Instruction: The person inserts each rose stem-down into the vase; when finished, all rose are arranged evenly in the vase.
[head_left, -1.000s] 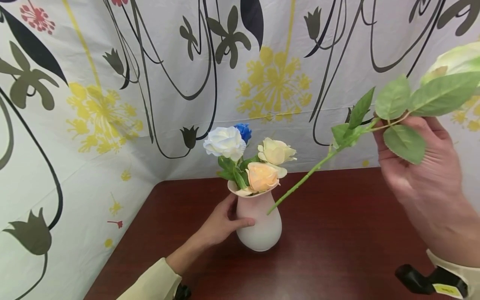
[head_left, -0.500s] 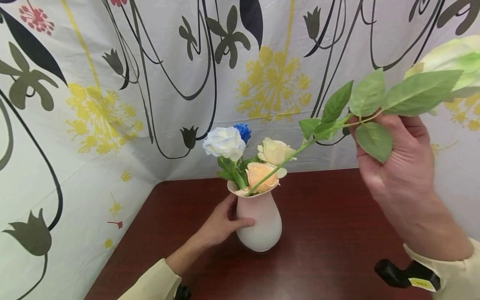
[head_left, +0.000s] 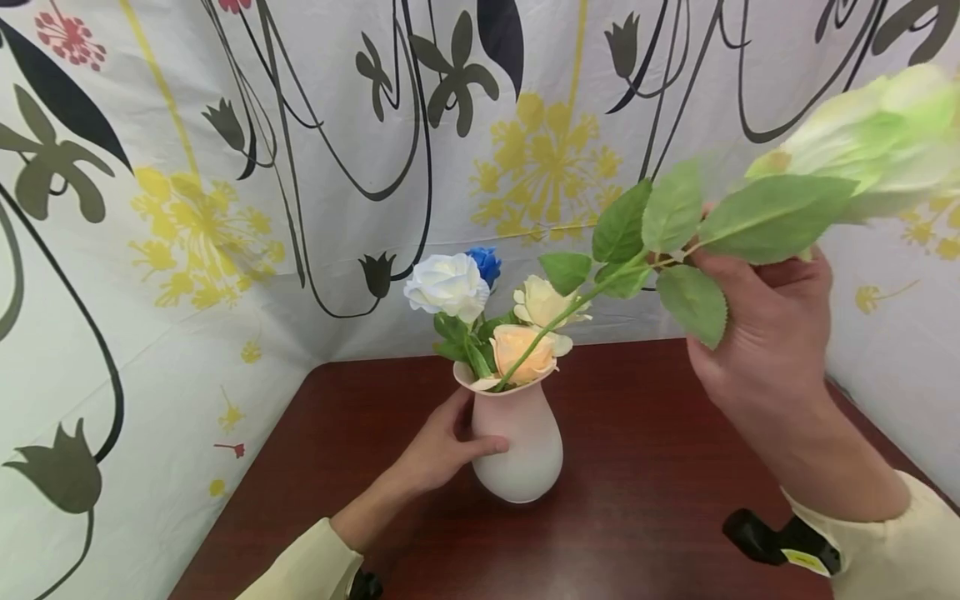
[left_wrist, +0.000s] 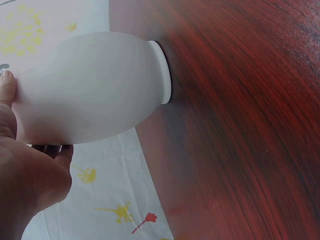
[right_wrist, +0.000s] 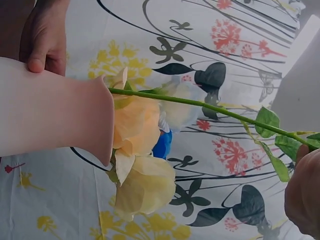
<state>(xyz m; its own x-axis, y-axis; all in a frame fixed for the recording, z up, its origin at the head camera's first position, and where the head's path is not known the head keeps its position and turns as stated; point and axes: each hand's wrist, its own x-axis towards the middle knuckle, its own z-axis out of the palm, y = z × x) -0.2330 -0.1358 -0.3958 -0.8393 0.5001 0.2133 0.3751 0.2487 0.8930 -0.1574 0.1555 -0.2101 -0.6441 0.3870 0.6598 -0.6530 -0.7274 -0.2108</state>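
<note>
A white vase (head_left: 517,442) stands upright on the table, holding a white rose (head_left: 447,286), a blue flower (head_left: 486,265), a cream rose (head_left: 542,302) and a peach rose (head_left: 517,350). My left hand (head_left: 438,446) grips the vase's left side, thumb in front and fingers behind. On the right, my right hand (head_left: 772,333) pinches the leafy stem of a pale green-white rose (head_left: 862,142), its bloom tilted up to the right. In the right wrist view, that green stem (right_wrist: 200,104) reaches the vase mouth (right_wrist: 107,125); how far its tip goes in is hidden.
The dark red-brown wooden table (head_left: 637,533) lies under the vase. A white cloth printed with flowers (head_left: 337,125) hangs behind and at the left of it. A black wrist strap mount (head_left: 780,540) sits on my right sleeve.
My right hand has moved left with the green-white rose, bringing its stem's lower end from in front of the vase up to the vase mouth. The left hand and vase have stayed put.
</note>
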